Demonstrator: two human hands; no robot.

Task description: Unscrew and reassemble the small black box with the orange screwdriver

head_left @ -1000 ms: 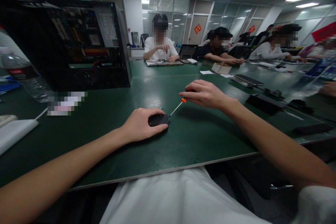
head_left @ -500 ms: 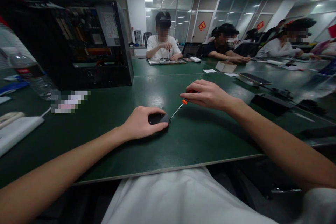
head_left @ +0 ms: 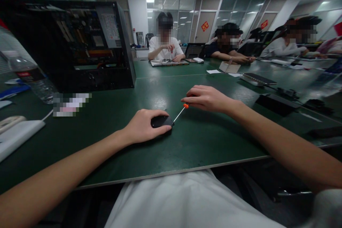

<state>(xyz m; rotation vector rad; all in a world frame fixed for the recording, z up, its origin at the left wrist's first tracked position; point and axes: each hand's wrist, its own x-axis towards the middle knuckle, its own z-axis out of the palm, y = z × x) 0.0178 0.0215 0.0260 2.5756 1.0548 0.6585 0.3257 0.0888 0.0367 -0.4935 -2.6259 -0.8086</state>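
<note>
My left hand (head_left: 143,126) lies on the green table (head_left: 187,146) and grips a small flat black device (head_left: 161,121), thumb on top. My right hand (head_left: 207,98) holds a small screwdriver (head_left: 180,112) with an orange collar. Its thin shaft slants down to the left, and the tip touches the right edge of the black device. Both of my forearms reach in from the bottom corners.
An open black computer case (head_left: 72,44) stands at the back left, with a water bottle (head_left: 32,76) beside it. A white object (head_left: 16,133) lies at the left edge. Black flat devices (head_left: 275,101) lie to the right. Several people sit working at the far side.
My right hand has sunk slightly, lowering the screwdriver handle. The left hand and black device have stayed put.
</note>
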